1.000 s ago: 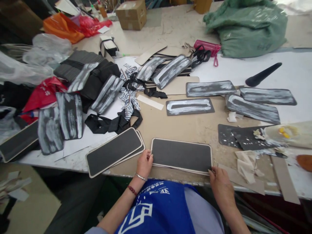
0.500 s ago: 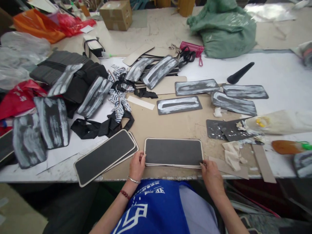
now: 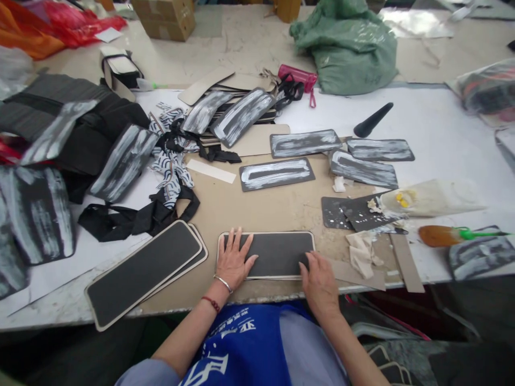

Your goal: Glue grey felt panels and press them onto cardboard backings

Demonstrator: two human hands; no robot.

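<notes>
A dark grey rectangular panel with a pale border [image 3: 277,252] lies on the table's near side, with at least one more pale edge showing beneath it. My left hand [image 3: 233,260] is spread flat over its left end, fingers pointing away from me. At the right end, my right hand [image 3: 319,279] rests with bent fingers, thumb and fingertips apart on the panel's surface near its corner. Left of these, a second bordered panel [image 3: 145,273] lies slanted over another one, its lower corner past the table edge.
White-smeared dark strips, such as one in the centre [image 3: 277,174], lie around. A glue-spattered dark board [image 3: 338,212], a brown-headed brush [image 3: 436,236] and crumpled tissue [image 3: 362,254] are on the right. Black straps [image 3: 120,220] lie left; a green sack [image 3: 350,48] stands behind.
My left hand has gone from holding the panel's left edge to lying flat on top. My right hand has shifted from the corner onto the surface. The view has swung right.
</notes>
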